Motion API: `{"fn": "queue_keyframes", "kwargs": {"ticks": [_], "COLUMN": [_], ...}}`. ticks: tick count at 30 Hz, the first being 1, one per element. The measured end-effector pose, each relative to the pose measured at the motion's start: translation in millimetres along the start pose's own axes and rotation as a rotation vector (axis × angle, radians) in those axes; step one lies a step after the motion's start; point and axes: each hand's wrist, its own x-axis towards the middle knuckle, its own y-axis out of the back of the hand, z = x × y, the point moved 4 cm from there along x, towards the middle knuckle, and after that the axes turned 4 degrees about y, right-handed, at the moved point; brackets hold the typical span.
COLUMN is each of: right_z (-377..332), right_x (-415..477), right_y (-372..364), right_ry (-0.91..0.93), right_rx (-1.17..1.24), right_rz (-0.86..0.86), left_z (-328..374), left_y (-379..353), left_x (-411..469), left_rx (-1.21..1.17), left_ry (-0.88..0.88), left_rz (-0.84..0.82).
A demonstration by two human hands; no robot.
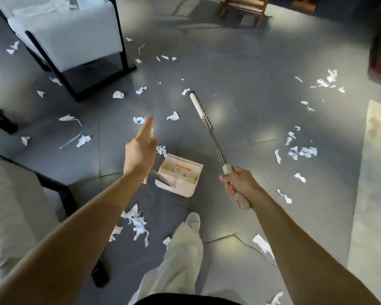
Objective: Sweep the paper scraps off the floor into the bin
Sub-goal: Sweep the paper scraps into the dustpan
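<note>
White broom (207, 126) in right hand (240, 183), grip wrapped round it; left hand (140, 153) outstretched, grip spread.

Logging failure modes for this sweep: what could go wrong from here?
The left hand is open, not gripping the dustpan handle; the pan may tip. The scrap pile by the shoe lies behind the pan and could get scattered. The loose scraps beside the chair legs may escape the broom.

Left grip (140, 151) flat-fingered, right grip (240, 183) clenched
</note>
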Motion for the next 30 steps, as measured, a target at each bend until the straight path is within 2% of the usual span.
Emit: {"fn": "queue_keyframes", "kwargs": {"ticks": [6,15,19,24,30], "right_z": [-143,-365,-485,-624,-776], "right_x": [159,429,539,650,805], "right_y": [30,60,66,45,-5], "right_ry": [-0.048,0.043,0.049,0.084,0.129], "right_rx": [-0.019,-0.15,-0.188,-0.249,-0.31], "right_rz": [-0.017,-0.092,-0.15,-0.194,-0.234], "left_z": [82,190,243,291,311], "left_y": [-60,-153,-183,-201,-222], "left_x": [175,462,585,726,934], "left_rx": [-0.053,0.028,-0.038,-0.104,-0.197], "left_ry": [0.064,0.104,0.139,0.182,0.196], "left_rz": [0.002,0.127,0.191,0.279,0.331]}}
